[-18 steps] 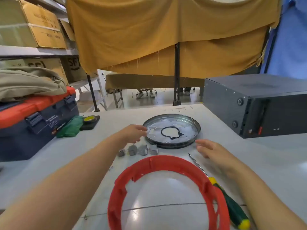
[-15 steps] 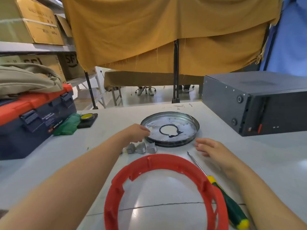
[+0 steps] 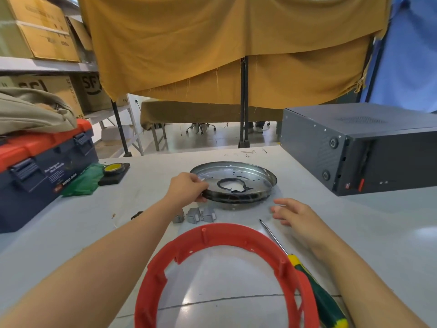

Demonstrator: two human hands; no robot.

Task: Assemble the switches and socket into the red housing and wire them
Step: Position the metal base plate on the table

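Left hand [image 3: 189, 189]: grip pinches the near-left rim of the metal pan [image 3: 264, 172], thumb under the edge and fingers over it. The pan's left side appears tilted up off the worktop [image 3: 354, 221]; its far-right side looks to be down. A black ring-shaped gasket [image 3: 233, 185] lies inside the pan around the central opening.

Right hand [image 3: 295, 215]: grip spread and relaxed, holding nothing, hovering low just right of the pan's near edge. Whether the fingertips touch the worktop cannot be told.

Relative to the pan: three small grey clips [image 3: 195, 215] lie just on its near side, with the left forearm partly over the leftmost. The red housing [image 3: 212, 233], an open ring with inner posts, lies nearer still, well apart from the pan rim. A screwdriver [image 3: 305, 275] with green and yellow handle lies right of the housing, tip pointing toward the pan. No switches or socket are identifiable in view, and no wiring.

Judgement: the task is at an early stage, parts being gathered; the step in hand is picking up the pan. The next move calls for the right hand to support the opposite rim, since a one-sided pinch on a thin edge may slip, then carrying the pan clear of the clips toward the housing.
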